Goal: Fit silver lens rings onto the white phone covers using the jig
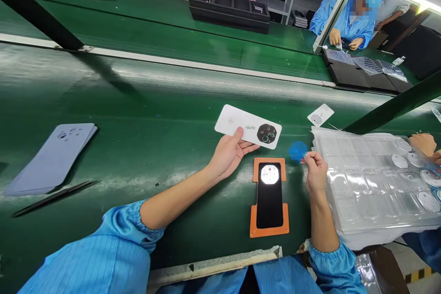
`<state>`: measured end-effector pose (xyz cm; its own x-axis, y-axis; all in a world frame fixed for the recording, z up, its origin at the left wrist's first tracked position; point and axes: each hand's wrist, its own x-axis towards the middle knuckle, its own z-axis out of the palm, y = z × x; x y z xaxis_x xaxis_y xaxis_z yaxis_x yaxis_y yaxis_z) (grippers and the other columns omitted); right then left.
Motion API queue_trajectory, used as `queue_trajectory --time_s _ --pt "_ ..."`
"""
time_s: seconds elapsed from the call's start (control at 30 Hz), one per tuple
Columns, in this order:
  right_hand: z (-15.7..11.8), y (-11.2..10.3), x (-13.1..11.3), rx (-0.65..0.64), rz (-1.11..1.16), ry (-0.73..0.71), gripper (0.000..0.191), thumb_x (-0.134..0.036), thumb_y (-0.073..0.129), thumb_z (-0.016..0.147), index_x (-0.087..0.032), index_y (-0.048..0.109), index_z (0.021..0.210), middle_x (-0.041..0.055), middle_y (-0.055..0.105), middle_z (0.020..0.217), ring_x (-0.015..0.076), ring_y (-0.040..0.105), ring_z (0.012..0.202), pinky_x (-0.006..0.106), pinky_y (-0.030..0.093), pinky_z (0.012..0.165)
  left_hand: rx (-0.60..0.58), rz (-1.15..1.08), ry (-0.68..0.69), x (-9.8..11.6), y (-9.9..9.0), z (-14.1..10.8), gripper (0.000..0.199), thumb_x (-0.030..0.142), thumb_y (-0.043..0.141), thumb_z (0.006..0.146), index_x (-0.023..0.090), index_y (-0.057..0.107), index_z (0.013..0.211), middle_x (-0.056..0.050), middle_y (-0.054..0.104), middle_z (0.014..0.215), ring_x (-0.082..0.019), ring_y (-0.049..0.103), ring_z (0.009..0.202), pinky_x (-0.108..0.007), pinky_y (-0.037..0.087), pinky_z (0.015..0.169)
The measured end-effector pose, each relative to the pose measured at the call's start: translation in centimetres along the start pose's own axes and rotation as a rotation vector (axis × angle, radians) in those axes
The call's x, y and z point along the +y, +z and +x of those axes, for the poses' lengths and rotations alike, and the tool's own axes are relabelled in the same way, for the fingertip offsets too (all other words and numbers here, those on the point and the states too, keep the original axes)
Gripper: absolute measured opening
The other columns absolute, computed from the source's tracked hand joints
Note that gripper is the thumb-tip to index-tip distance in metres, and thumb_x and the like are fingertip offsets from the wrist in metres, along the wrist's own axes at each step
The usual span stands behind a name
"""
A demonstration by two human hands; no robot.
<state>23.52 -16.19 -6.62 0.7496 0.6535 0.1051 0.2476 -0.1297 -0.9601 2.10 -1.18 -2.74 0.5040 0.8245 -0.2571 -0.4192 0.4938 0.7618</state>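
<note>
My left hand [229, 154] pinches the lower edge of a white phone-shaped panel [237, 121] between thumb and fingers. A dark camera cutout with several rings sits at the panel's right end. To the right, my right hand [316, 170] holds a round blue film [298, 151] between thumb and fingertips. Between and below the hands, a black phone-shaped piece [269, 204] with a bright round area near its top lies in an orange fixture [285, 229] on the green surface.
Purplish-white panels [65, 156] and black tweezers [55, 198] lie left. A clear compartment tray [365, 179] with round pieces stands right, beside a small white card [320, 115]. Another person's hand [423, 144] is at its right end. Dark slanted posts [41, 14] flank the bench; people work beyond.
</note>
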Motion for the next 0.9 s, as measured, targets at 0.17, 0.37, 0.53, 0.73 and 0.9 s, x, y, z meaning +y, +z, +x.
queue_trajectory --time_s 0.17,0.37,0.53,0.73,0.9 --pt "0.7 -0.5 1.4 -0.005 -0.220 0.054 0.016 -0.035 0.058 0.081 -0.023 0.054 0.071 -0.0022 0.056 0.060 0.0157 0.049 0.052 0.030 0.039 0.054 -0.029 0.047 -0.003 -0.1 0.3 -0.6 0.033 0.036 0.061 0.101 0.016 0.065 0.126 -0.014 0.075 0.122 -0.026 0.075 0.104 -0.049 0.061 0.098" --pt "-0.4 -1.1 -0.1 0.044 -0.436 -0.039 0.017 -0.034 0.067 0.082 -0.026 0.052 0.078 -0.0067 0.048 0.050 0.0160 0.040 0.044 0.032 0.034 0.052 -0.116 0.230 0.089 0.2 0.4 -1.2 0.047 0.050 0.065 0.095 0.015 0.067 0.126 -0.015 0.074 0.121 -0.031 0.074 0.106 -0.049 0.062 0.094" --pt "-4.3 -2.0 -4.4 -0.137 -0.410 -0.504 0.028 -0.032 0.064 0.092 -0.024 0.063 0.119 0.0096 0.073 0.111 0.0238 0.072 0.093 0.039 0.060 0.078 -0.509 0.852 0.447 0.2 -0.1 -4.0 0.025 0.037 0.065 0.094 0.021 0.079 0.107 -0.010 0.078 0.112 -0.032 0.071 0.116 -0.045 0.056 0.107" --pt "-6.2 -2.8 -3.4 -0.502 -0.504 -0.929 0.055 -0.011 0.049 0.100 -0.031 0.049 0.152 0.0073 0.070 0.135 0.0256 0.065 0.128 0.045 0.059 0.105 -0.762 1.301 0.745 -3.0 -0.9 -6.7 0.034 0.016 0.045 0.102 0.019 0.072 0.122 -0.017 0.071 0.130 -0.032 0.062 0.131 -0.050 0.049 0.114" --pt "-5.6 -2.6 -1.1 -0.516 -0.559 -0.993 0.055 -0.011 0.047 0.102 -0.029 0.046 0.154 0.0082 0.070 0.134 0.0254 0.067 0.126 0.044 0.061 0.104 -0.767 1.494 0.879 -5.0 -1.5 -6.6 0.037 0.012 0.041 0.103 0.014 0.068 0.128 -0.021 0.070 0.128 -0.034 0.065 0.127 -0.049 0.054 0.108"
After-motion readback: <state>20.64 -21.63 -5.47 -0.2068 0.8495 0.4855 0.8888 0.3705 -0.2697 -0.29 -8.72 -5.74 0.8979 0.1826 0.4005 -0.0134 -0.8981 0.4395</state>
